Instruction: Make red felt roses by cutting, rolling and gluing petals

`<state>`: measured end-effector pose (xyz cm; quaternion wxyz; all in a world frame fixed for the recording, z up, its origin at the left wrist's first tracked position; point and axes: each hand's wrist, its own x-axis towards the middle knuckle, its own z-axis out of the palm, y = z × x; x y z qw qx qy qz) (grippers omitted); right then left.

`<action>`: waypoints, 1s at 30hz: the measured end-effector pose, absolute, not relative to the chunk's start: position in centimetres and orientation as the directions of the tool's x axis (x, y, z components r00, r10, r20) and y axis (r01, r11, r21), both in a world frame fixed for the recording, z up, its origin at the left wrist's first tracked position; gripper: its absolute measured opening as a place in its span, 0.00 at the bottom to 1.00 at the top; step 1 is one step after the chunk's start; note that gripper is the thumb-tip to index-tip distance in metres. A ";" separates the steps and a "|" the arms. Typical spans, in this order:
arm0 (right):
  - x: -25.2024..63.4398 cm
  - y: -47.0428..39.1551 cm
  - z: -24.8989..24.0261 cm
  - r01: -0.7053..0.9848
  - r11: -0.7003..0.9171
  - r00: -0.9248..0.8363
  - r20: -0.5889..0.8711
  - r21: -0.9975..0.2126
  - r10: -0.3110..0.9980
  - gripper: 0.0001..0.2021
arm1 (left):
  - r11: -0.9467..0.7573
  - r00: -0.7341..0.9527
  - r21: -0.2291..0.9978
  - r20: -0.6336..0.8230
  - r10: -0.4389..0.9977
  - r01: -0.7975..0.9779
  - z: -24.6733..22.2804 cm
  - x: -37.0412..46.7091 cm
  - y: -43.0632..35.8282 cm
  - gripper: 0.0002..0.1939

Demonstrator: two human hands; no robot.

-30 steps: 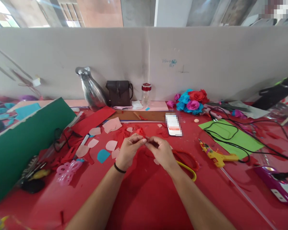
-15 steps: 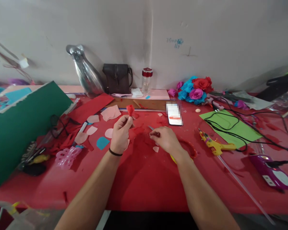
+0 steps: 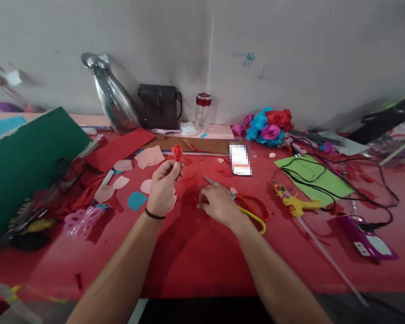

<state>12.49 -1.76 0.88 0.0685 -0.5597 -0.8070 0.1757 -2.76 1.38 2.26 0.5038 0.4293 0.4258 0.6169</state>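
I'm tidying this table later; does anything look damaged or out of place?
The green board at left has a ragged pale top edge, as if torn. The translucent stick behind the yellow glue gun pokes past the table edge and might get knocked.

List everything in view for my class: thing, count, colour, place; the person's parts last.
Paper bud: 1, red, in left hand
Scissors: 1, red and yellow, by right hand
Petals: several, pink and blue, left
Scraps: uncountable, red, left
Phone: 1, white screen, centre
Flower bunch: 1, multicoloured, back right
Glue gun: 1, yellow, right
Sheet: 1, lime green, right
Cords: uncountable, black, over sheet
Power strip: 1, purple, right
Jug: 1, silver, back left
Bag: 1, dark, back
Jar: 1, red lid, back
Board: 1, green, left
Tabletop: 1, red, below
Left hand: 1, black wristband, centre
Right hand: 1, bare wrist, centre
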 end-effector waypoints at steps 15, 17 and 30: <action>12.5 -1.7 0.9 0.915 0.191 -0.220 -0.040 -0.356 0.975 0.04 | -0.029 -0.082 0.968 0.009 0.997 -0.247 2.2 -2.5 1.2 0.10; 12.4 -1.7 0.8 0.907 0.177 -0.190 0.005 -0.381 0.982 0.06 | -0.020 -0.066 0.971 0.004 0.998 -0.237 2.1 -2.6 1.2 0.09; 12.2 -1.3 0.9 0.486 0.141 0.054 0.190 -0.863 0.980 0.02 | 0.129 0.185 0.979 -0.099 0.978 -0.158 2.5 -1.9 0.5 0.14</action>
